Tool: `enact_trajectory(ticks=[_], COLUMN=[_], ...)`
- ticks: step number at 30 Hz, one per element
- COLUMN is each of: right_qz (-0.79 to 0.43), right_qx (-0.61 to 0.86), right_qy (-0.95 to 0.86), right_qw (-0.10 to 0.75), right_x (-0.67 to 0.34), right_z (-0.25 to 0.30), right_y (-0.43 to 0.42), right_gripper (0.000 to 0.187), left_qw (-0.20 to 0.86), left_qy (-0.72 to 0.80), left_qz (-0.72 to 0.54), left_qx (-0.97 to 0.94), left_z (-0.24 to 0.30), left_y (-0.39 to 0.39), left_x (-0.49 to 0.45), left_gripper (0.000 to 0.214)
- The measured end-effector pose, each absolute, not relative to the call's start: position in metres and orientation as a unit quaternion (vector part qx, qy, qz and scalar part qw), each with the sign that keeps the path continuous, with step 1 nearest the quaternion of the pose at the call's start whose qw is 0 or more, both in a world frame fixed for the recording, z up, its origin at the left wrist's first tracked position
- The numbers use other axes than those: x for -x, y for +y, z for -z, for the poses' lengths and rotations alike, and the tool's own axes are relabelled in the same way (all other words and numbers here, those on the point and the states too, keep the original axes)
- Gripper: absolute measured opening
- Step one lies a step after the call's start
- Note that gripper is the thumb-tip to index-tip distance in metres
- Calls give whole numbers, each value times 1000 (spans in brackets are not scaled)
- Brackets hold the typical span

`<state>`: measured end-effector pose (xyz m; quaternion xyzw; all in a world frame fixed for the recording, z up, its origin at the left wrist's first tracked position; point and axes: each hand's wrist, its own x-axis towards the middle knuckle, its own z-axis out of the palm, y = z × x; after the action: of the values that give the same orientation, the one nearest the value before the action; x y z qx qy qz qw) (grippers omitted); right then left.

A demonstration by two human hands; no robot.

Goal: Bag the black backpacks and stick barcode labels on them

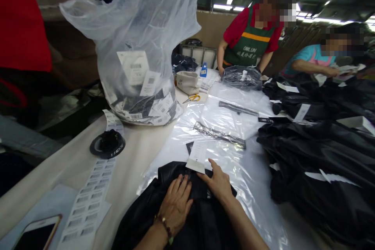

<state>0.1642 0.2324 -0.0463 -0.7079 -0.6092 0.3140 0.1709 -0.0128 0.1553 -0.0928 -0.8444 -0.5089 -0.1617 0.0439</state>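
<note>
A black garment point(140, 211) lies in front of me, its upper end resting on a pile of clear plastic bags point(164, 144). My left hand point(175, 205) is laid flat on the garment, fingers stretched out, with a beaded bracelet at the wrist. To its right, my right hand point(219, 183) has thumb and forefinger spread apart over the garment's top edge. Its thumb is by the lower corner of a white hang tag point(197, 157); whether they touch I cannot tell. Part of a black tag shows behind the white one.
Left stand a big clear bag of tags point(137, 82), a black tape roll point(108, 144), barcode label strips point(88, 199) and a phone point(38, 234). Yellow-handled scissors point(193, 98) lie by a fabric pouch point(187, 82). Black garments point(307, 156) are heaped right. Two people point(249, 43) work opposite.
</note>
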Motion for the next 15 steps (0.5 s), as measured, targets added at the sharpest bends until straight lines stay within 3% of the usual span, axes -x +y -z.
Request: enact_trajectory(ticks=[2,6,15], right_qz=[-392,-431,-627], right_qx=[720,750,682], right_qy=[-552,-478,-260], right_qw=[150,153,275], right_x=[-165,-160,-121], right_z=[50,63,67], right_y=[257,290,322], right_gripper=[69,71,30], left_qw=[53,86,99], left_qy=[-507,-505,-493], left_qz=[168,176,205], left_qx=[844,841,839], left_z=[92,92,99], left_y=[155,156,159], left_x=[13,13,13], left_gripper=[41,42,44])
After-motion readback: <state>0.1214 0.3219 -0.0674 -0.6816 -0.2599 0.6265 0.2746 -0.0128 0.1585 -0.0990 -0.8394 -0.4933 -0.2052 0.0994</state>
